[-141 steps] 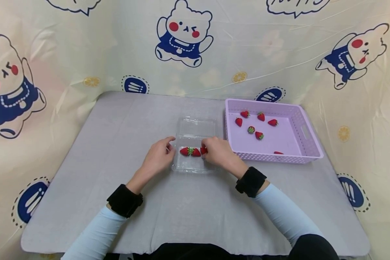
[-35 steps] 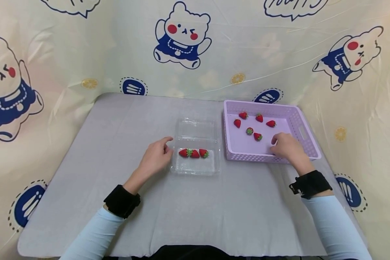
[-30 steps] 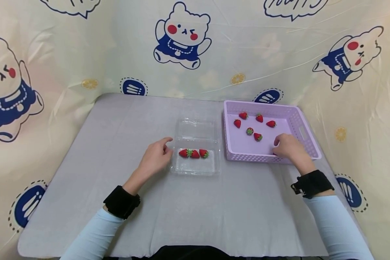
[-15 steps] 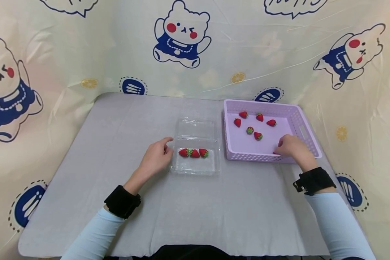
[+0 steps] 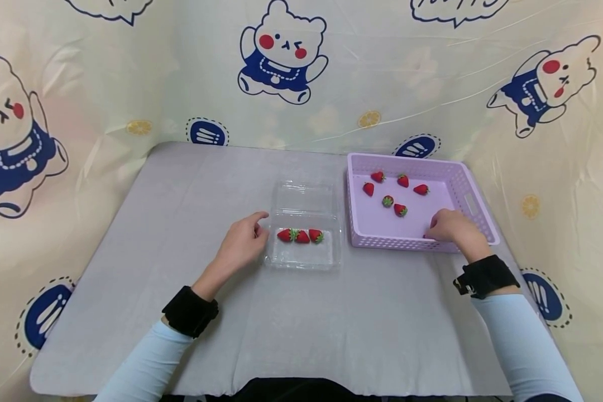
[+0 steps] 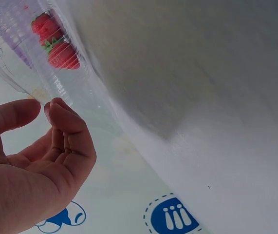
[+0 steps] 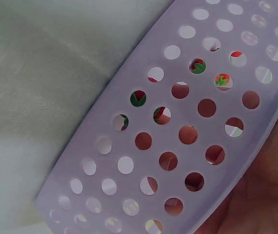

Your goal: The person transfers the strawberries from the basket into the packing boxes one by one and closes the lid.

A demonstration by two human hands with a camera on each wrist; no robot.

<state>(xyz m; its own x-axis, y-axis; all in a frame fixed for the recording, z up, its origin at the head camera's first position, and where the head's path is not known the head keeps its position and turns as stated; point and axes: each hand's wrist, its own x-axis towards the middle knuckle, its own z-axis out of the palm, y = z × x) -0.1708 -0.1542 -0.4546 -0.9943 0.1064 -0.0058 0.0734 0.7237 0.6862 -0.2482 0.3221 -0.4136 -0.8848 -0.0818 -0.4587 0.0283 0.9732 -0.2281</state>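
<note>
A clear plastic clamshell box (image 5: 304, 259) lies opened flat on the table, with three red strawberries (image 5: 302, 237) in a row in its near half. My left hand (image 5: 243, 241) is at the box's left side; in the left wrist view its thumb and curled index finger (image 6: 65, 117) pinch the box's edge. Inside the front wall of a lilac basket (image 5: 407, 241), my right hand (image 5: 453, 226) holds a strawberry (image 7: 138, 98) in curled fingers. Only bits of that strawberry and of the fingers show through the basket's holes in the right wrist view.
Several more strawberries (image 5: 400, 210) lie scattered across the basket floor, mostly toward its left and back. The basket stands at the table's back right, just right of the box. A patterned curtain (image 5: 181, 67) hangs behind the grey-covered table (image 5: 301, 329).
My right hand has left the third strawberry in the box and gone right into the basket, then shifted slightly right along its front wall. My left hand stays at the box's edge.
</note>
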